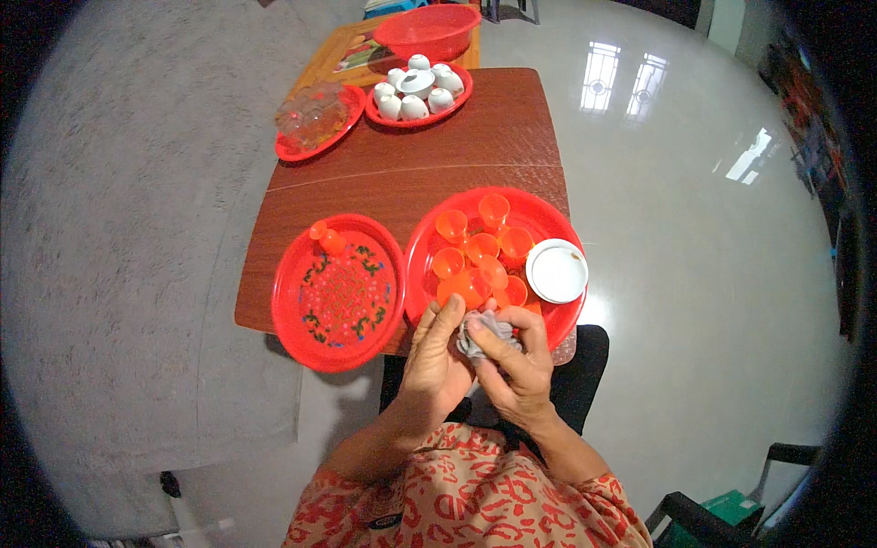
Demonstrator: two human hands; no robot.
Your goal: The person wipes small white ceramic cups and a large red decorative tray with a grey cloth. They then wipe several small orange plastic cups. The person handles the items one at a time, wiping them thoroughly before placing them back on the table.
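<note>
Close in front of me, my left hand (431, 358) is closed at the base of an orange plastic goblet (468, 287), which tilts away over the tray. Part of its stem is hidden by my fingers. My right hand (523, 370) grips a crumpled grey cloth (484, 332) and presses it against the goblet's lower end. Beneath and beyond them lies a large round red tray (422, 228) with several orange goblets (482, 247) standing in it. A white lidded bowl or stack of small plates (558, 271) sits at its right rim.
To the left, a flowered red tray (345, 297) holds one small orange goblet (327, 237). Farther back on the brown table (411, 169) are a red tray of white cups (414, 108), a red plate with clear glassware (315, 117) and a red basin (427, 35). A black chair (592, 365) stands under the near edge.
</note>
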